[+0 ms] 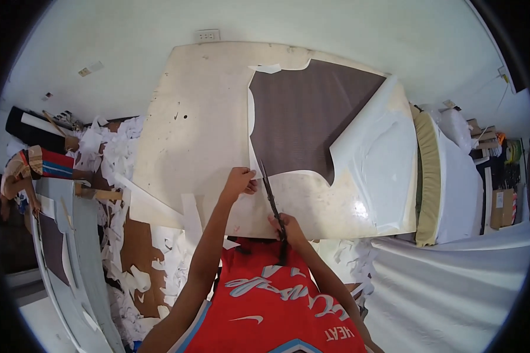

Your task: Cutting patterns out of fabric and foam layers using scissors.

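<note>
A dark brown sheet [306, 117] with curved edges lies on a pale worktable [200, 112]. A narrow white strip [252, 120] runs down the sheet's left edge. My left hand [240, 182] has its fingers closed on the lower end of this strip. Long dark scissors [270, 193] point away from me, their blades beside the strip and the sheet's lower left corner. Their handles are in my right hand [287, 226] at the table's near edge. On the right, a glossy white sheet [374, 159] is folded over beside the brown one.
White scraps [138, 279] litter the floor on the left. Another person [20, 170] is at a second table [82, 253] there. A yellowish padded edge [425, 176] and white fabric [453, 276] border my table on the right. A wall socket [207, 36] sits beyond it.
</note>
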{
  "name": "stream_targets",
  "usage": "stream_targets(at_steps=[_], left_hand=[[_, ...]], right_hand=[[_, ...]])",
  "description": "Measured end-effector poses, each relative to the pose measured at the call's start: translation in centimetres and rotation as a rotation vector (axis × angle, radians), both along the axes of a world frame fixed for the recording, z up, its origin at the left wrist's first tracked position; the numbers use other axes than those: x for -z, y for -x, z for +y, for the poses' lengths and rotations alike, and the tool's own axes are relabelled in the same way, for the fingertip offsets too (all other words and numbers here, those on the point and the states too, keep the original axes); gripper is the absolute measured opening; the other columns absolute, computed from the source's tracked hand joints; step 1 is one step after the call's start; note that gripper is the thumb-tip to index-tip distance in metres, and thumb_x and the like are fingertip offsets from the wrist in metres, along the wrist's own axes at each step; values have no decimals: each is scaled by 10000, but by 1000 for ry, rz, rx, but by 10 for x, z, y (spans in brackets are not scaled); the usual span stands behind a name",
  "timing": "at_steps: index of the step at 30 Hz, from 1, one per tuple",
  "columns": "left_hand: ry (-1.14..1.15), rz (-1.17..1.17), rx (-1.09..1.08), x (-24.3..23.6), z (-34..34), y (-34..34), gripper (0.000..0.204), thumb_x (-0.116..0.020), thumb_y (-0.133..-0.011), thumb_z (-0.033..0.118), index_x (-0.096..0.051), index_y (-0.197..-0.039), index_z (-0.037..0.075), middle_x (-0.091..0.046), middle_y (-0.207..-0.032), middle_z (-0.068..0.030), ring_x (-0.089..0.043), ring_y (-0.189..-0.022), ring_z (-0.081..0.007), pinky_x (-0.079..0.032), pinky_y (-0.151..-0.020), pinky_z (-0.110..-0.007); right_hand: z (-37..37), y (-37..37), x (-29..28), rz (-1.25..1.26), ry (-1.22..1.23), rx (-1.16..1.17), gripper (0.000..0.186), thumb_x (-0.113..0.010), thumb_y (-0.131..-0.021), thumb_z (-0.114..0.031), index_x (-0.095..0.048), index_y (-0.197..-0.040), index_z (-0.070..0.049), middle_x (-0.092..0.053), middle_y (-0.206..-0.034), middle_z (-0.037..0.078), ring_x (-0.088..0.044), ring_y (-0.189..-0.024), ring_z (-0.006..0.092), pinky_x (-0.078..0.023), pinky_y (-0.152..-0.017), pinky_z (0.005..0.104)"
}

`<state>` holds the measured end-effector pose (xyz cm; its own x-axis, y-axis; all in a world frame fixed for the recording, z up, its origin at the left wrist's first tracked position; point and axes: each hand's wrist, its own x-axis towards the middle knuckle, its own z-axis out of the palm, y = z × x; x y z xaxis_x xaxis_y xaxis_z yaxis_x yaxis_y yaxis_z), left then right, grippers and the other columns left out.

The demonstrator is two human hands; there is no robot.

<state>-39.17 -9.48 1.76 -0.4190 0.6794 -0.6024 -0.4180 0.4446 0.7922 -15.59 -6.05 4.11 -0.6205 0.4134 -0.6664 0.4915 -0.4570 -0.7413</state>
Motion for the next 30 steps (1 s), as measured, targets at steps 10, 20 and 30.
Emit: stream_targets(at_steps=[10, 20, 30], left_hand=[[51, 335, -5, 2, 2, -13, 259, -612, -864, 131, -572, -679, -46, -619, -600, -123, -633, -477, -190, -513, -430, -301], [6, 372, 163, 3, -2, 7, 287, -617, -845, 97, -540, -604, -37, -570, -542, -103, -598, -451, -179, -462, -413, -310], [56, 317, 289, -5, -23, 11, 296, -633, -865, 138, -565, -623, -17, -546, -535, -61, -542, -463, -144, -438, -440, -305]], right_hand=[[-3, -1, 2, -55, -136, -92, 423, -720, -836, -431, -534, -649, -100, -468, -531, -30, -431, -432, 73, -358, -422, 238], [16, 30, 1, 20, -138, -18, 480, -748, -796, -471, -546, -604, -80, -473, -503, -18, -440, -411, 88, -355, -409, 254], [37, 68, 11, 100, -177, -66, 417, -771, -780, -441, -609, -669, -73, -491, -545, -33, -438, -436, 67, -337, -414, 244]])
